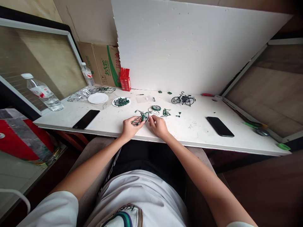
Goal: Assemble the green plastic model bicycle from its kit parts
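Observation:
My left hand [130, 128] is closed around a small green model bicycle [142, 116], which has a handlebar and a spoked wheel. The model is held just above the front part of the table. My right hand [159, 126] is at the wheel's right side, thumb and fingers pressed together; whatever is between them is too small to make out. Just beyond my hands lie a loose green wheel [156, 107] and a green bicycle part [166, 112]. Two small green pieces [178, 115] are farther right. A finished-looking black model bicycle [183, 99] stands upright behind them.
On the white table [111, 119] are a plate of green parts [121, 101], a white plate [98, 98], a left phone [86, 119] and a right phone [220, 126]. Water bottles [44, 93], a red box [125, 79] and a carton [101, 64] stand at the back left.

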`<state>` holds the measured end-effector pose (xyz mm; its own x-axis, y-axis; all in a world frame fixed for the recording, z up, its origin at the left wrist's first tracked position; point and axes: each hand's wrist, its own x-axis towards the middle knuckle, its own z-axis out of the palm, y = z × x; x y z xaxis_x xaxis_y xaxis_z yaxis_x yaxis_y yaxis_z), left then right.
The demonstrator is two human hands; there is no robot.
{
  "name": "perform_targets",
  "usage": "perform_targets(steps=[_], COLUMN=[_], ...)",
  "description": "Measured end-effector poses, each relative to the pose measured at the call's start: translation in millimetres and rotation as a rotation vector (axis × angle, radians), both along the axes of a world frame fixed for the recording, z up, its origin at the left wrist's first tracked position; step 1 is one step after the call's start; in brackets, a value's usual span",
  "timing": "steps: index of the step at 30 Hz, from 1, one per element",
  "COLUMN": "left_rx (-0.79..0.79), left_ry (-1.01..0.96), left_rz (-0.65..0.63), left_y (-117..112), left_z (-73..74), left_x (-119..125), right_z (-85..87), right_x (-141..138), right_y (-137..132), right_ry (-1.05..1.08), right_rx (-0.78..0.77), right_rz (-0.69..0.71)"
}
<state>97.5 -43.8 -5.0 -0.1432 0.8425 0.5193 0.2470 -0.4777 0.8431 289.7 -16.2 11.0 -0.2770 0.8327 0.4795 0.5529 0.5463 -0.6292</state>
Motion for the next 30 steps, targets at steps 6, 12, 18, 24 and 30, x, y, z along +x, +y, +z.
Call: perform_targets(steps=[6,12,18,24,30], left_rx=[-0.031,-0.008,-0.029,-0.024,0.002], left_ry=[-0.062,-0.048,-0.046,-0.079,-0.039], left_rz=[0.008,-0.008,-0.006,0.003,-0.001], left_y=[3.4,3.0,1.3,4.7,4.6], left_z=[-2.3,-2.7,-0.2,-3.2,-3.9], left_x=[-0.3,-0.6,0.1,-0.9,-0.5], right_z=[3.5,0.3,1.6,0.9,-2.9], right_x=[-0.6,-0.5,-1.0,-1.8,-2.2], right_y=[-2.6,-0.6,-0.8,-3.3,-1.9], right_ry=[0.01,0.006,-0.026,0.041,-0.024], right_rx=[-0.018,0.009,-0.006,0.064,0.115], right_rz=[0.062,0.059,0.041,-0.003,-0.042])
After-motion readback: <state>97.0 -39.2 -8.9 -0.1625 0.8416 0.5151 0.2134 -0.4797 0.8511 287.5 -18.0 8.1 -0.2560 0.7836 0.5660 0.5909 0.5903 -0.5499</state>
